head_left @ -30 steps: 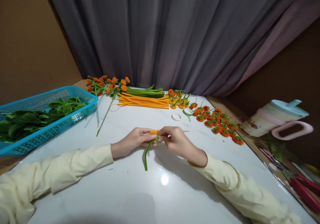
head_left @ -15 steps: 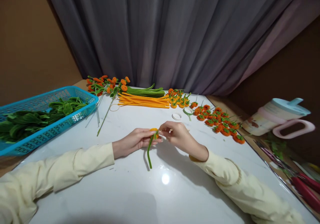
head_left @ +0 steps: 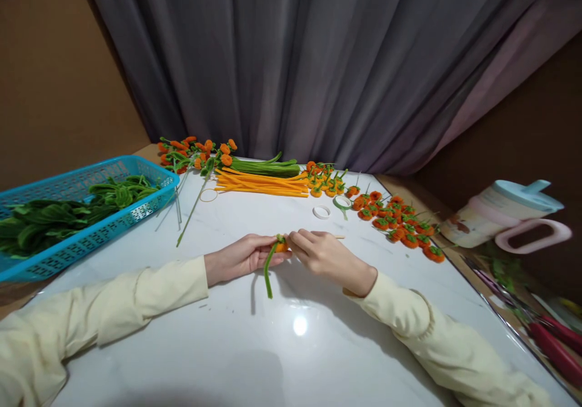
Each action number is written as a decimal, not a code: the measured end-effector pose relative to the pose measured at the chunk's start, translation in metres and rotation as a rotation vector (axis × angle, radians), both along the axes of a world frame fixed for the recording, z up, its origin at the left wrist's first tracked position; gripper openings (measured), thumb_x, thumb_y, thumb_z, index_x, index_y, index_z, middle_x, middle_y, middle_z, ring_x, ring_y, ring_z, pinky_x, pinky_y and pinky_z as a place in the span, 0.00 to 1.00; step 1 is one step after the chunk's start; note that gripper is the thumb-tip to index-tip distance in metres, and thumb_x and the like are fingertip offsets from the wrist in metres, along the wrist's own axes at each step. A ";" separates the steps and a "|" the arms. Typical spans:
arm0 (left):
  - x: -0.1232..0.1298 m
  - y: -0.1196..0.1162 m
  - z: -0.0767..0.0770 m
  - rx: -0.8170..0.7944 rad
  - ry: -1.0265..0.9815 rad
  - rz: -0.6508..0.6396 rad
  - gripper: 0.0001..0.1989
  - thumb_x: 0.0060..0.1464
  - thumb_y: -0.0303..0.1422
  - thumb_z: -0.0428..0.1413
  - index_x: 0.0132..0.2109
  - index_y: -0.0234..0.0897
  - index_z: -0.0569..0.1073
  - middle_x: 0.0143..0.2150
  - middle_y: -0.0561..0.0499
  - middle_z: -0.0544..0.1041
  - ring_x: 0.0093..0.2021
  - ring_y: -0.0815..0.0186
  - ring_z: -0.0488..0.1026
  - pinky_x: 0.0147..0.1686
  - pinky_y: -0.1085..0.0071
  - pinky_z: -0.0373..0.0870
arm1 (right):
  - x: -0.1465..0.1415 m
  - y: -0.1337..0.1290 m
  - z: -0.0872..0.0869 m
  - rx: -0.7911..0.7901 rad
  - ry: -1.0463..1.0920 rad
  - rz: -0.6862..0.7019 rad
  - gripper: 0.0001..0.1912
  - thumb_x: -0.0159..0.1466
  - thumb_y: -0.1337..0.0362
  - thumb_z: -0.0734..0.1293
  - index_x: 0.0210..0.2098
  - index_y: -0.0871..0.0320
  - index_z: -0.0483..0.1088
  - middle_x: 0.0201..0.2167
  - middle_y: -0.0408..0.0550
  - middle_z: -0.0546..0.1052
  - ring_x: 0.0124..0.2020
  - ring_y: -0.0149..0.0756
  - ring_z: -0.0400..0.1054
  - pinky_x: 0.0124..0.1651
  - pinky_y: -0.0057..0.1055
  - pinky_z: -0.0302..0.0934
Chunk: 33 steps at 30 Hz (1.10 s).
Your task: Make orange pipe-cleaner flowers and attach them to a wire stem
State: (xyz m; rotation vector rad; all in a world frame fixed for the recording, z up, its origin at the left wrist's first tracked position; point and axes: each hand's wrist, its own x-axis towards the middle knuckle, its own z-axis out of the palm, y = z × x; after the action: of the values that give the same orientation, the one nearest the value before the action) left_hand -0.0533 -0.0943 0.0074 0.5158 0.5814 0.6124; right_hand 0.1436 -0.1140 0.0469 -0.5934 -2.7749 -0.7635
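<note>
My left hand (head_left: 248, 258) holds a small orange pipe-cleaner flower (head_left: 282, 247), its fingers under the bloom and the thumb at its side. A green pipe cleaner (head_left: 268, 276) runs from the green top of the flower and hangs down toward the table. My right hand (head_left: 322, 254) is closed, with its fingertips pinched at the right side of the flower. What those fingertips grip is hidden behind the fingers. Just past the right knuckles, the tip of a thin pale stick (head_left: 340, 237) shows.
A blue basket (head_left: 91, 216) of green leaves stands left. Orange pipe cleaners (head_left: 261, 182), green pipe cleaners (head_left: 264, 167) and finished flowers (head_left: 398, 219) line the back and right. Tape rolls (head_left: 321, 212) lie beyond my hands. A cup (head_left: 504, 213) and red-handled pliers (head_left: 555, 349) are right.
The flower has turned so its green top faces up, and the hanging pipe cleaner has swung slightly left. My right hand has moved lower and closer against the flower.
</note>
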 end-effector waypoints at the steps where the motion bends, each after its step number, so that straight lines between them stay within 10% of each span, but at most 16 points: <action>1: 0.000 0.000 0.001 -0.002 -0.002 -0.002 0.11 0.59 0.22 0.46 0.42 0.22 0.73 0.35 0.39 0.78 0.31 0.66 0.78 0.33 0.76 0.76 | 0.000 0.001 -0.001 0.012 -0.002 0.012 0.14 0.66 0.74 0.55 0.29 0.66 0.69 0.30 0.52 0.67 0.28 0.35 0.60 0.23 0.30 0.53; 20: 0.002 -0.001 0.000 0.104 0.055 -0.014 0.08 0.57 0.22 0.50 0.36 0.24 0.74 0.34 0.41 0.78 0.32 0.67 0.78 0.38 0.76 0.76 | -0.004 -0.002 -0.013 0.014 0.122 0.038 0.16 0.67 0.75 0.52 0.30 0.67 0.68 0.28 0.52 0.66 0.27 0.35 0.59 0.24 0.30 0.55; 33: -0.001 0.003 0.000 0.051 0.042 -0.026 0.09 0.59 0.25 0.49 0.43 0.25 0.71 0.39 0.39 0.78 0.40 0.62 0.77 0.40 0.73 0.73 | 0.013 0.016 -0.031 -0.171 0.159 0.080 0.19 0.63 0.74 0.52 0.53 0.71 0.58 0.38 0.56 0.70 0.32 0.36 0.66 0.32 0.32 0.64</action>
State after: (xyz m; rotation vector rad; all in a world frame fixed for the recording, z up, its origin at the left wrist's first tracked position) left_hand -0.0545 -0.0911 0.0077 0.5847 0.5993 0.5944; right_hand 0.1564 -0.0983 0.0160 -0.5432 -2.7138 -0.4453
